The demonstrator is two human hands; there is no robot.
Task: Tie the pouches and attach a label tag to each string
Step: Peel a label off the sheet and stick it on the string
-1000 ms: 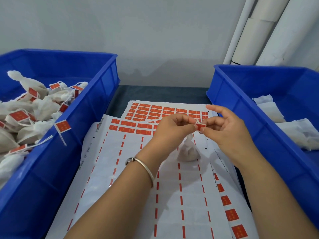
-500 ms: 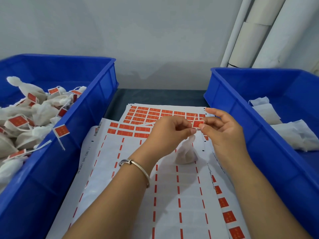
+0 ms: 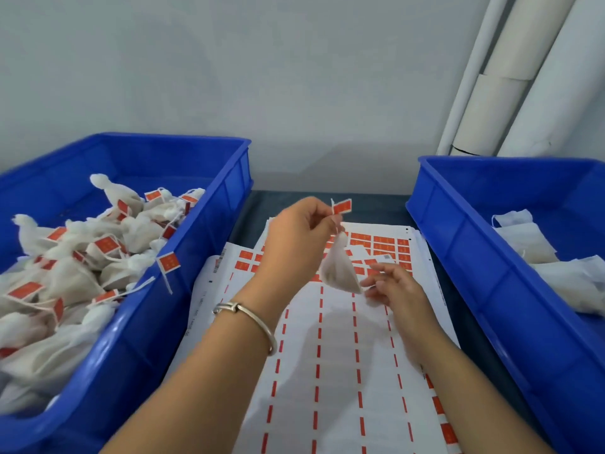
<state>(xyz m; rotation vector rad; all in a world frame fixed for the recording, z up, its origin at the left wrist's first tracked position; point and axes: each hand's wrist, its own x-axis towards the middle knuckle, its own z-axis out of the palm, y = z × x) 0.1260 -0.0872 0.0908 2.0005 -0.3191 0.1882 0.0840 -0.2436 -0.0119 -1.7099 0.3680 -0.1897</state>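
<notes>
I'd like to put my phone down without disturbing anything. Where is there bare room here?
Free patches: the far end of the left bin, beyond the tagged pouches, and the right bin's near-left floor. The dark table strip behind the label sheets is bare. Crowded: around both hands.

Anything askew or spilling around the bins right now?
One tagged string from the pile droops over the left bin's inner rim, its red tag outside the wall. Otherwise nothing stands out; the left hand holds a tagged pouch.

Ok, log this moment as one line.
left hand: pinches string, tagged pouch hanging | right hand: open, beside pouch | next: likely left bin
</notes>
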